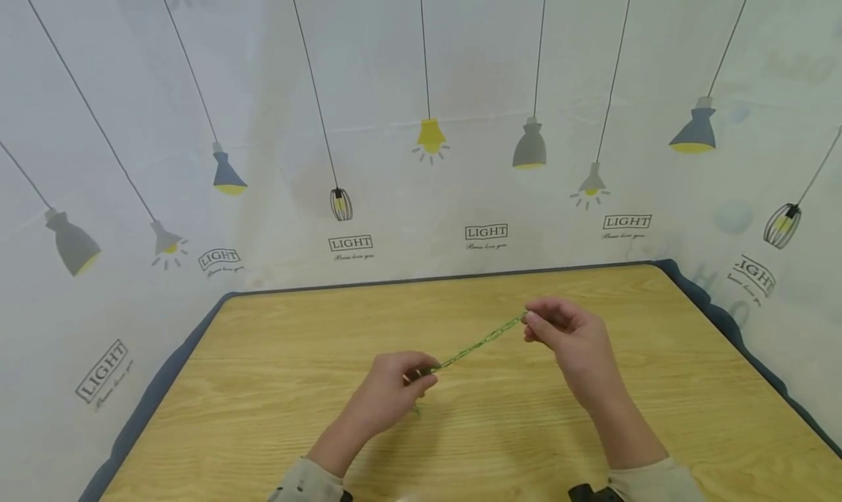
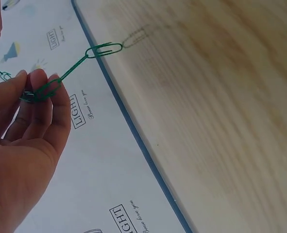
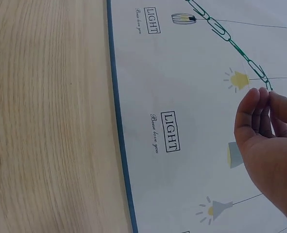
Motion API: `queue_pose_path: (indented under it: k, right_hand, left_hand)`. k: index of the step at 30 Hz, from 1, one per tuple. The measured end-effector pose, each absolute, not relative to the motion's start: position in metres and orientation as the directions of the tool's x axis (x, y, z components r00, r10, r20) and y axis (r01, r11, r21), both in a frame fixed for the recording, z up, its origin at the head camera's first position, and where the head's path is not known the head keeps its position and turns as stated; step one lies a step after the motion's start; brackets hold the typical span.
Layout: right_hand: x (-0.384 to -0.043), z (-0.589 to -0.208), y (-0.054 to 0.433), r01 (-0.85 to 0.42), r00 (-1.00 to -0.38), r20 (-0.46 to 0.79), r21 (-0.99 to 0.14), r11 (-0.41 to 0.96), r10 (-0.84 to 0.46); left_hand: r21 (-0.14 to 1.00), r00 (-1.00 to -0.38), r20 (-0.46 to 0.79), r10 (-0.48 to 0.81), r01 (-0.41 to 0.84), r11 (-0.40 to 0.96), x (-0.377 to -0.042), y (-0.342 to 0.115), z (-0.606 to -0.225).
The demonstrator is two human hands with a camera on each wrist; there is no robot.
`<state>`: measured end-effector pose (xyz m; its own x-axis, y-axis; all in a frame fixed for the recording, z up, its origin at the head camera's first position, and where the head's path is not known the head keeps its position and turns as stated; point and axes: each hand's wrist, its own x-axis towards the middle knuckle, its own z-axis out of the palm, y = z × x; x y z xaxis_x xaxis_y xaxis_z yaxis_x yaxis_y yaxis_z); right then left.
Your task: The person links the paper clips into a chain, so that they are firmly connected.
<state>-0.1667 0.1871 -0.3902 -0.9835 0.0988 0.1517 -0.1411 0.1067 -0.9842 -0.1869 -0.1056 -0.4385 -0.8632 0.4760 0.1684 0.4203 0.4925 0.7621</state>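
A chain of linked green paper clips stretches slantwise between both hands above the table, its right end higher. My left hand pinches the chain between thumb and fingertips. Past that grip, a few more clips dangle free, and one loose-hanging paper clip shows clearly in the left wrist view. My right hand pinches the other end of the chain with thumb and fingers. In the right wrist view the taut paper clip chain runs up and left from those fingertips.
Beneath the hands lies a wood-grain tabletop with a dark blue edge. Behind and at the sides hangs a pale sheet printed with lamps and the word LIGHT. Dark bands sit at both wrists near the sleeves.
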Motion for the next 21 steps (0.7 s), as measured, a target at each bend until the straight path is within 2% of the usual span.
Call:
queue_pose_path:
  k: [21]
  right_hand:
    - [-0.164,-0.393,0.206,-0.126,-0.974,0.139,-0.989,0.081,0.177]
  left_hand:
    - [0.854,-0.888,0.083,0.452,0.297,0.427,-0.185,-0.139,-0.444]
